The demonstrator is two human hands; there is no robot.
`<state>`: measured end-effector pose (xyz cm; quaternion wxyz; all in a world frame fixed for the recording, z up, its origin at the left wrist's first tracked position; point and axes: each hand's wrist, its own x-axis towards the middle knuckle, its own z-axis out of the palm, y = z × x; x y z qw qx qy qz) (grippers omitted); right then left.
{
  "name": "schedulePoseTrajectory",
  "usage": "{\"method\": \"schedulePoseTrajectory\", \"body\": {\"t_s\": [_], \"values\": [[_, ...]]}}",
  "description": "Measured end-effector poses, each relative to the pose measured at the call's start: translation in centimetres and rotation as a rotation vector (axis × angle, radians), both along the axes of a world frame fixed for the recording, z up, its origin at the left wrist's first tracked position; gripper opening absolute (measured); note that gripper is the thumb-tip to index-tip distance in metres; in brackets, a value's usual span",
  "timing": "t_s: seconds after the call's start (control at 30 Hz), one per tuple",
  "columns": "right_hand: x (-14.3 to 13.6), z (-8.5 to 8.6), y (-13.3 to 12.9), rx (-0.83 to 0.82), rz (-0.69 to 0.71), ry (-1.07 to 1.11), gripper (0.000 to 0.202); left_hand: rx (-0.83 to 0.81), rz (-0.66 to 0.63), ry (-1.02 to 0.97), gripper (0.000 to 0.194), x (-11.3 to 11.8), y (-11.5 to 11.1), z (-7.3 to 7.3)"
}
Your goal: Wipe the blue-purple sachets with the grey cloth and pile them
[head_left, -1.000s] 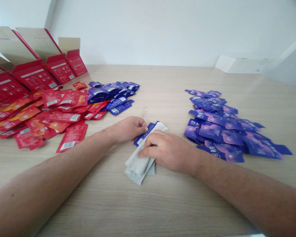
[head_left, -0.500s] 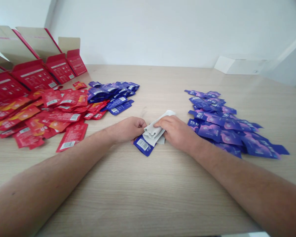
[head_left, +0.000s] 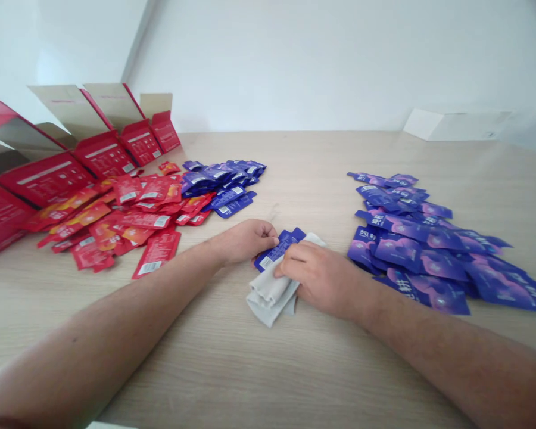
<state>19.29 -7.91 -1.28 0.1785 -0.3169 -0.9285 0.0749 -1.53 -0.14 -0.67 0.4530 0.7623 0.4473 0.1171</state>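
Observation:
Between my hands lies a blue sachet, its printed back with a barcode facing up. My left hand pinches the sachet's left edge between thumb and fingers. A folded whitish cloth is gripped in my right hand, whose fingers press on top of it. The cloth covers the sachet's lower right part and hangs over onto the table. Right of my right hand is a pile of purple-blue sachets, most with their picture side up.
Red sachets are heaped on the left, touching a smaller pile of blue sachets. Behind them stands a row of red cardboard boxes with raised flaps. A white box sits at the back right, by the wall.
My right hand has drawn the cloth down toward me across the sachet, baring its upper part. My left hand still pinches the sachet. The whole view has shifted slightly.

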Motion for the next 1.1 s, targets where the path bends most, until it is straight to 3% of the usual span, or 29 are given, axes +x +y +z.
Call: {"method": "schedulePoseTrajectory", "body": {"t_s": [0.1,0.2,0.3,0.4,0.47,0.53,0.73,0.83,0.97,1.1], "values": [[0.6,-0.1,0.6,0.055,-0.128,0.071,0.03,0.087,0.052,0.025,0.026,-0.8,0.6,0.2],[1.4,-0.2,1.4,0.055,-0.158,0.086,0.035,0.278,0.138,0.144,0.026,-2.2,1.6,1.5],[1.6,-0.2,1.4,0.04,-0.134,0.082,0.035,0.528,0.244,0.32,0.025,-4.0,2.8,4.0],[1.5,-0.2,1.2,0.042,-0.117,0.087,0.033,0.898,0.331,0.57,0.023,-5.6,3.9,6.3],[1.5,-0.2,1.1,0.043,-0.114,0.085,0.033,1.074,0.373,0.743,0.029,-6.2,4.6,7.1],[1.5,-0.1,1.0,0.043,-0.109,0.078,0.032,1.179,0.399,0.868,0.033,-6.4,5.1,7.0],[1.9,0.1,1.0,0.044,-0.1,0.051,0.03,1.144,0.226,1.001,0.031,-5.8,6.2,3.5],[2.1,0.0,1.1,0.046,-0.099,0.032,0.029,1.091,0.218,1.015,0.031,-5.6,6.6,2.4],[2.4,0.0,1.2,0.062,-0.104,0.004,0.029,1.073,0.263,1.016,0.034,-4.3,6.3,2.4],[2.1,0.0,0.7,0.119,-0.084,-0.037,0.022,1.066,0.216,0.82,0.037,0.0,4.5,3.1]]}}
